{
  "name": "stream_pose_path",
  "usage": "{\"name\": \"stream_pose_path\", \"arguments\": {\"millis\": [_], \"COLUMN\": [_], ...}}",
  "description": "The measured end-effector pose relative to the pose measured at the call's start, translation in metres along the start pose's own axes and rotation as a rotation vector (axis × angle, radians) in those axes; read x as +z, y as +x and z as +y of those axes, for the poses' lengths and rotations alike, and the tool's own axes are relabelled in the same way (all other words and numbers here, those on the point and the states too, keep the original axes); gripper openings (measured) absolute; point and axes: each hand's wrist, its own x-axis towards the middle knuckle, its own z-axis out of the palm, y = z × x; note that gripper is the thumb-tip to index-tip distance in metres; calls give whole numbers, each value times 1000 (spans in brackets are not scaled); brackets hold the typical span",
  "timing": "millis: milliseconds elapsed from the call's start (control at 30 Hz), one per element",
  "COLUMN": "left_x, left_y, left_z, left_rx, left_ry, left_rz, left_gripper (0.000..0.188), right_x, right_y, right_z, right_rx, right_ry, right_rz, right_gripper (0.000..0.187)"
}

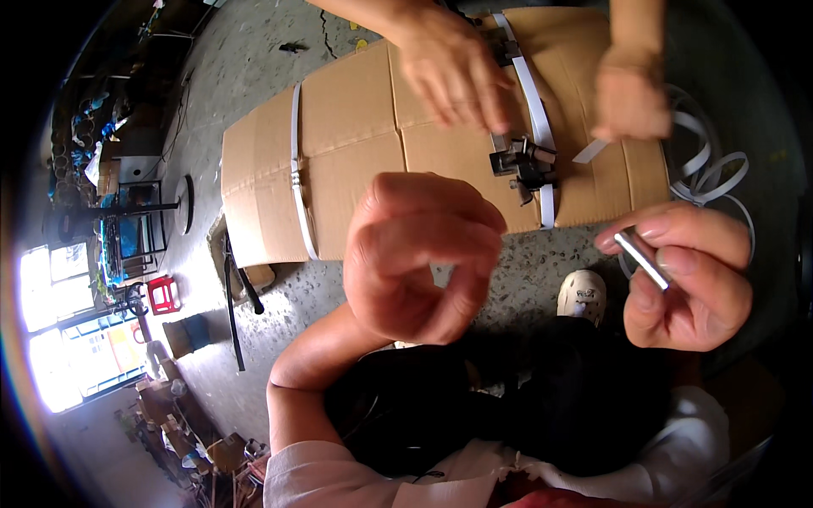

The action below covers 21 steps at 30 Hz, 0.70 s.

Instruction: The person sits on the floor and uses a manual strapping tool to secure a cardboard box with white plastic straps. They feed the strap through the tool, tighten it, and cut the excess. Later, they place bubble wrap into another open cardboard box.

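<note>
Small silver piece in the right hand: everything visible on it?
The small silver piece looks like metal: short, narrow and straight, with a bright, shiny face and a darker side along it. The wearer's right hand holds it in the fingers. It slants, upper end toward the picture's left, lower end toward the right. It is held up in the air, in front of the carton's near right corner. Its far side is hidden; no markings can be made out.

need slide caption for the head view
Right hand holds a silvery metal piece; a co-worker's hands reach over a strapped cardboard box.
</note>
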Motion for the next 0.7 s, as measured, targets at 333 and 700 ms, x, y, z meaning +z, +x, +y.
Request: {"name": "stream_pose_path", "arguments": {"millis": [333,700], "left_x": [-6,60], "left_y": [34,42], "left_z": [-39,-155], "left_rx": [-478,-741], "left_ry": [242,618], "left_rz": [-328,-713], "left_gripper": [16,56], "right_x": [14,33], "right_y": [-41,-73], "right_z": [30,71], "right_rx": [149,303], "right_ry": [-343,-343], "right_rz": [222,167], "right_gripper": [28,28]}}
